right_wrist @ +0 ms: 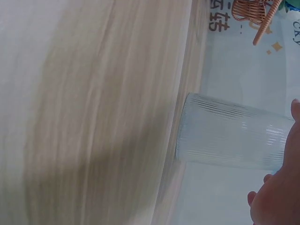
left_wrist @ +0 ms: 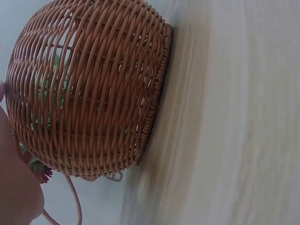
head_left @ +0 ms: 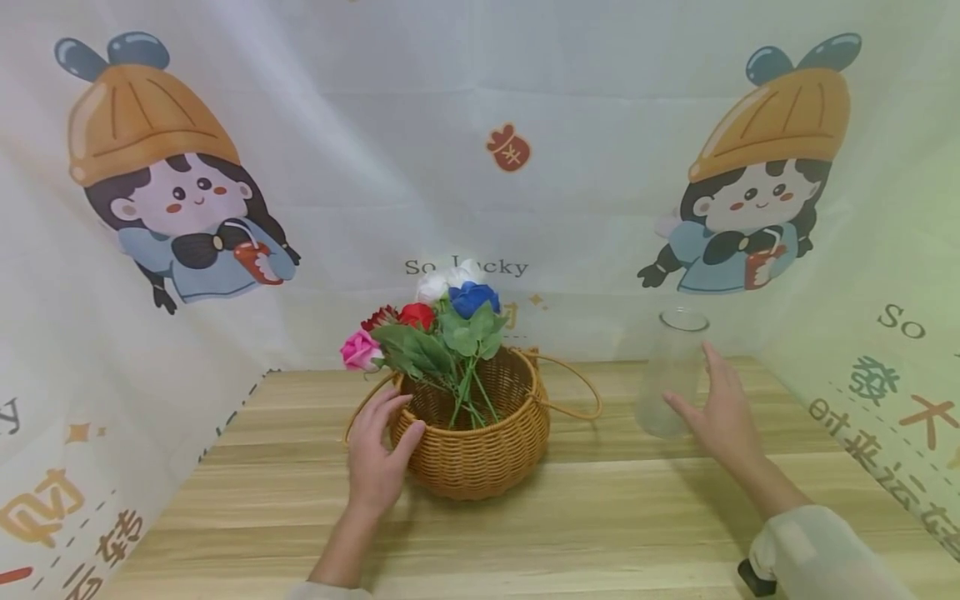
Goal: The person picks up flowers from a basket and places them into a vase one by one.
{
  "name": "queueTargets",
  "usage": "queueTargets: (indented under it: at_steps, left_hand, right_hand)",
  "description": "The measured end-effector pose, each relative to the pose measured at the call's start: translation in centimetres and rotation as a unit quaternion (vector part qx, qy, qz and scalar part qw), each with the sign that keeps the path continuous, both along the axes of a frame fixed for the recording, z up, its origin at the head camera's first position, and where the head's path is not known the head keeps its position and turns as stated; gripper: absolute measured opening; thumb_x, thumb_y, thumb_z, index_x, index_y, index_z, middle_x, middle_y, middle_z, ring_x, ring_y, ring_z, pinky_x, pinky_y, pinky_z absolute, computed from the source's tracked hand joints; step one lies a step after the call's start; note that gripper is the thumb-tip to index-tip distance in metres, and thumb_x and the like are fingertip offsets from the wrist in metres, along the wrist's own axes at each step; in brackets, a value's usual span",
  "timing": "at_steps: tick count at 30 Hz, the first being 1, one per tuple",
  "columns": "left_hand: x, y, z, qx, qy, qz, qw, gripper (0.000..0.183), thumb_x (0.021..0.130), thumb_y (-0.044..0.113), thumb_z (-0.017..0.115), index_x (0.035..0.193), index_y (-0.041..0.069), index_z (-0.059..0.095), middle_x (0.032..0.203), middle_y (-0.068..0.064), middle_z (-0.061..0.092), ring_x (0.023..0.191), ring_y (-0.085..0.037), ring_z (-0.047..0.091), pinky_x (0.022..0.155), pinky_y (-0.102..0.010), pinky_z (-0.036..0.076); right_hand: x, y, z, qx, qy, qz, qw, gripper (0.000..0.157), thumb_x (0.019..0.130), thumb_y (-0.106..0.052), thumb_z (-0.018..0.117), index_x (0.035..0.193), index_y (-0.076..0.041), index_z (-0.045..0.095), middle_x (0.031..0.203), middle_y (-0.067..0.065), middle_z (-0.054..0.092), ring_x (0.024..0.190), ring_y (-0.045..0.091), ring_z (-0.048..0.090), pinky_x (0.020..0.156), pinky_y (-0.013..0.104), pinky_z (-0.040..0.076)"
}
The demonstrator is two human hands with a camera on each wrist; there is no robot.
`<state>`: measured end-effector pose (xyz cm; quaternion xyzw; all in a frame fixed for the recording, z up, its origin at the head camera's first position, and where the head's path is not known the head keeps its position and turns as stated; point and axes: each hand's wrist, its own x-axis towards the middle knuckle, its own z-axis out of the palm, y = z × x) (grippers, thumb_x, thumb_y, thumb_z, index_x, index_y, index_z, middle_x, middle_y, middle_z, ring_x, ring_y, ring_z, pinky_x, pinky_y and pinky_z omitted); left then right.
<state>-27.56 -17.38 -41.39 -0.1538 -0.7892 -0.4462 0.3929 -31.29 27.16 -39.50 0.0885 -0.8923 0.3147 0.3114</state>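
Observation:
A round wicker basket (head_left: 480,458) stands on the table and holds several artificial flowers (head_left: 450,321) in pink, red, white and blue with green stems. My left hand (head_left: 378,450) grips its left rim, the thumb at the front and the fingers curving over the edge. In the left wrist view the thumb side of that hand lies along the woven wall of the basket (left_wrist: 93,89). To the right, a tall clear ribbed glass vase (head_left: 667,392) stands upright. Beside it is my right hand (head_left: 723,417), thumb and fingers spread around its right side.
Hooped wicker handles (head_left: 585,383) hang out at the basket's sides. The wood-grain table (head_left: 600,525) ends at a printed cloth backdrop (head_left: 337,208) with cartoon figures, which also rises on the left and right.

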Motion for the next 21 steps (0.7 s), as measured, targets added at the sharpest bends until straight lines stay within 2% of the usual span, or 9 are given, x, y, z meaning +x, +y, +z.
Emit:
queueTargets:
  at_steps: [5, 13, 17, 21]
  left_hand:
    - [-0.4, 0.1, -0.3, 0.027, 0.021, 0.004, 0.9994, 0.033, 0.085, 0.018, 0.074, 0.115, 0.007, 0.069, 0.129, -0.013, 0.06, 0.124, -0.032, 0.048, 0.101, -0.048, 0.031]
    - [-0.9, 0.0, -0.2, 0.059, 0.025, -0.008, 0.9979, 0.025, 0.082, 0.008, 0.078, 0.106, 0.004, 0.073, 0.12, -0.009, 0.066, 0.112, -0.023, 0.053, 0.085, -0.022, 0.041]
    - [-0.6, 0.3, 0.5, 0.09, 0.022, -0.014, 0.9956, 0.02, 0.082, 0.002, 0.076, 0.101, -0.003, 0.072, 0.116, -0.016, 0.066, 0.109, -0.028, 0.053, 0.083, -0.018, 0.044]
    - [0.5, 1.0, 1.9, 0.115, 0.018, -0.016, 0.9931, 0.017, 0.082, -0.002, 0.074, 0.097, -0.008, 0.071, 0.112, -0.024, 0.065, 0.106, -0.033, 0.053, 0.082, -0.019, 0.047]
  right_hand:
    - [-0.3, -0.3, 0.0, -0.022, -0.004, 0.003, 1.0, 0.092, 0.085, -0.018, 0.077, 0.151, 0.003, 0.017, 0.142, 0.034, 0.034, 0.12, 0.051, 0.04, 0.097, 0.066, 0.031]
    - [-1.0, -0.2, 0.3, -0.052, -0.018, -0.011, 0.998, 0.096, 0.087, -0.018, 0.075, 0.154, -0.002, 0.008, 0.146, 0.032, 0.031, 0.124, 0.052, 0.038, 0.099, 0.066, 0.03]
    - [-1.3, -0.5, 0.5, -0.063, -0.014, -0.011, 0.998, 0.095, 0.087, -0.018, 0.074, 0.154, -0.002, 0.009, 0.146, 0.031, 0.031, 0.123, 0.051, 0.04, 0.098, 0.065, 0.03]
    - [-1.5, -0.7, 0.7, -0.068, -0.012, -0.021, 0.997, 0.094, 0.086, -0.016, 0.075, 0.153, 0.0, 0.01, 0.145, 0.031, 0.032, 0.121, 0.051, 0.041, 0.097, 0.064, 0.032]
